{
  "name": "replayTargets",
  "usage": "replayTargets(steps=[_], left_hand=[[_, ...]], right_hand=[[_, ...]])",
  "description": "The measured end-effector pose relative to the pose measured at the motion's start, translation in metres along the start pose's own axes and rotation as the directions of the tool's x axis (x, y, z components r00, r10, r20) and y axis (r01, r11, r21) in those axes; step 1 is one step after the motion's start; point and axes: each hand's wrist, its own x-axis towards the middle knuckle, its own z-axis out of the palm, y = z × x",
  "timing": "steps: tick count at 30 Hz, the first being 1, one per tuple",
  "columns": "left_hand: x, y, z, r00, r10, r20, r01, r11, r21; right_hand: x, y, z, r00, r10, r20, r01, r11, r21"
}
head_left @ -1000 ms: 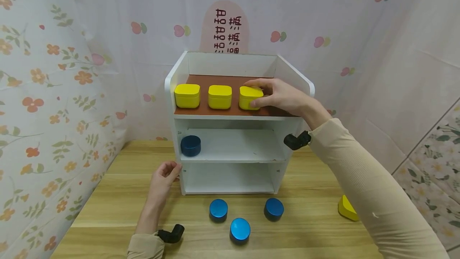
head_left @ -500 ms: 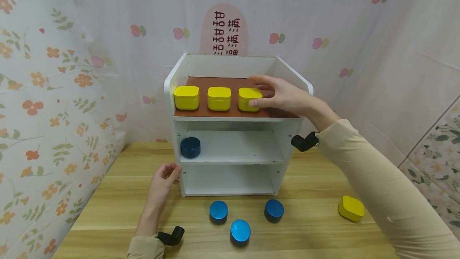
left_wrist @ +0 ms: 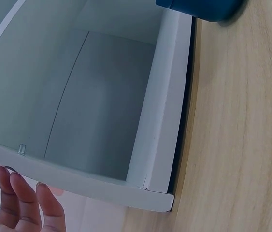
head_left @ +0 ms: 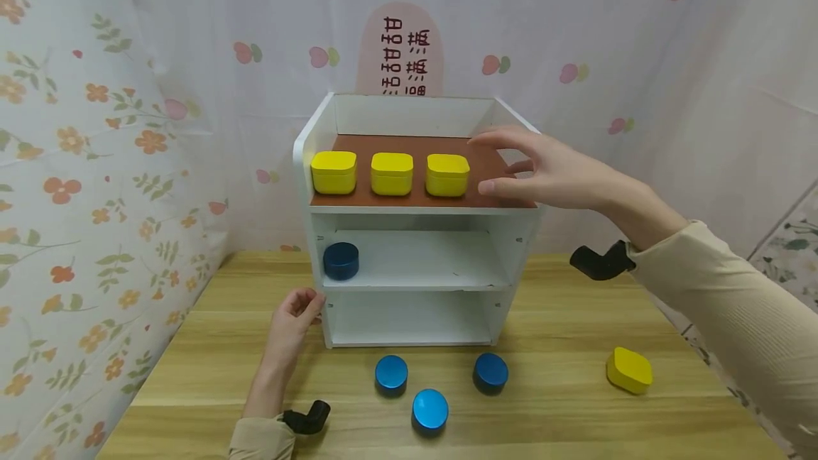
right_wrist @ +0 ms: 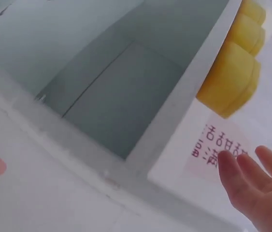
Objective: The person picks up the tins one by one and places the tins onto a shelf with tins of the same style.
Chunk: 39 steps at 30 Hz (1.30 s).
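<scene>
Three yellow rounded boxes, the left (head_left: pixel 334 172), the middle (head_left: pixel 392 174) and the right (head_left: pixel 446 175), stand in a row on the brown top of a white shelf unit (head_left: pixel 409 209). My right hand (head_left: pixel 543 169) is just right of the row, thumb and fingers spread apart, holding nothing. In the right wrist view its fingers stand clear of the nearest yellow box (right_wrist: pixel 230 77). My left hand (head_left: pixel 290 321) is at the unit's left side, its fingertips (left_wrist: pixel 22 186) at the outside of the side panel (left_wrist: pixel 78 181). Contact there is hard to confirm.
A dark blue round tin (head_left: pixel 341 261) sits at the left of the middle shelf. On the wooden table before the unit lie three blue tins (head_left: pixel 391 373) (head_left: pixel 430 410) (head_left: pixel 491 371). Another yellow box (head_left: pixel 629 370) lies at the right. A patterned curtain (head_left: pixel 255 112) hangs behind.
My right hand has let go of the right yellow box and drawn away to the right. The box stays in the row. My left hand has not visibly moved.
</scene>
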Motion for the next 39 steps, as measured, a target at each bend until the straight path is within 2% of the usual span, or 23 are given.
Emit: replayTargets(steps=[9,12,14,16,19,25,30,33,39], left_hand=[[0.0,0.001,0.0,1.0,-0.003,-0.003,0.003,1.0,-0.002],[-0.001,0.002,0.002,1.0,-0.002,-0.005,0.002,1.0,-0.007],[-0.001,0.002,0.002,1.0,0.0,-0.003,0.0,1.0,-0.007],[-0.001,0.002,0.003,1.0,-0.003,-0.004,0.003,1.0,-0.009],[-0.001,0.002,0.002,1.0,-0.012,-0.004,0.012,1.0,-0.001],[-0.001,0.0,0.002,1.0,-0.013,-0.006,0.013,1.0,0.006],[-0.001,0.001,0.002,1.0,-0.005,-0.007,0.005,1.0,0.002],[-0.001,0.002,0.002,1.0,-0.001,-0.007,0.001,1.0,0.0],[-0.001,0.001,0.002,1.0,0.001,-0.007,-0.001,1.0,0.004]], right_hand=[[-0.04,0.007,-0.012,0.99,-0.099,-0.105,0.099,0.995,-0.014],[-0.054,0.017,-0.014,0.968,-0.18,-0.175,0.188,0.982,0.028],[-0.063,0.026,-0.015,0.948,-0.224,-0.226,0.252,0.962,0.104],[-0.072,0.036,-0.015,0.937,-0.225,-0.268,0.276,0.947,0.167],[-0.086,0.05,-0.016,0.94,-0.167,-0.296,0.232,0.951,0.202],[-0.111,0.083,-0.012,0.954,-0.064,-0.294,0.127,0.971,0.2],[-0.132,0.115,-0.003,0.952,0.053,-0.302,-0.009,0.989,0.147],[-0.144,0.135,0.004,0.948,0.112,-0.299,-0.064,0.984,0.164],[-0.17,0.177,0.022,0.953,0.144,-0.268,-0.088,0.974,0.211]])
